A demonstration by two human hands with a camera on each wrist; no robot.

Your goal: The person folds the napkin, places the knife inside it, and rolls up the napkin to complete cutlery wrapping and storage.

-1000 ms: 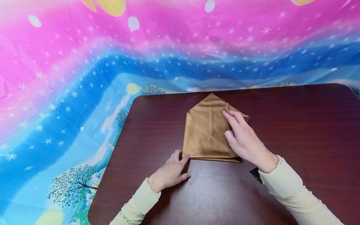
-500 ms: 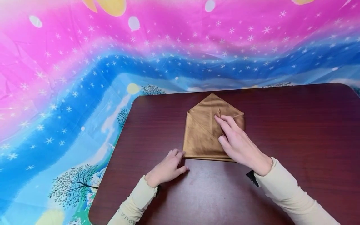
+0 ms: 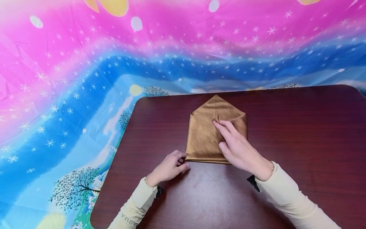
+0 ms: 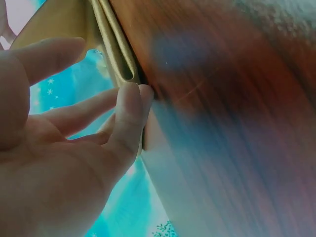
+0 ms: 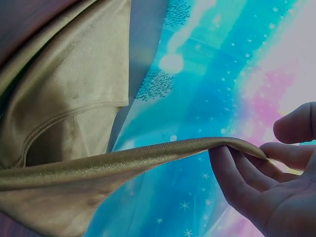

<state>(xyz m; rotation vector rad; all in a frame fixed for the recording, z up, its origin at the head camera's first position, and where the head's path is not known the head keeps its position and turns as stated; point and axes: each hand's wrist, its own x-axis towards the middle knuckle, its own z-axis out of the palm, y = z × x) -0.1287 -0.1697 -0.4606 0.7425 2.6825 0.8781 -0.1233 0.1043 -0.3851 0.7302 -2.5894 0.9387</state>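
Note:
A gold satin cloth point(image 3: 203, 140), folded into a house shape with its point away from me, lies on the dark wooden table. My right hand point(image 3: 243, 151) holds a raised corner of its top layer between the fingers over the middle of the cloth. In the right wrist view, this corner stretches to the fingertips point(image 5: 224, 168), while the thumb stands apart. My left hand point(image 3: 167, 167) rests at the near left corner, its fingertips touching the layered fold edge point(image 4: 116, 54) in the left wrist view. My right hand hides the cloth's near right part.
The brown table point(image 3: 300, 136) has rounded corners and extends widely to the right. Behind it and along its left side hangs a pink and blue backdrop point(image 3: 171, 41) with snowflakes and trees.
My right hand has drawn the raised corner leftward and slightly nearer, and the cloth's right edge has shifted inward. My left hand has slid slightly left and its fingers have moved off the cloth's top.

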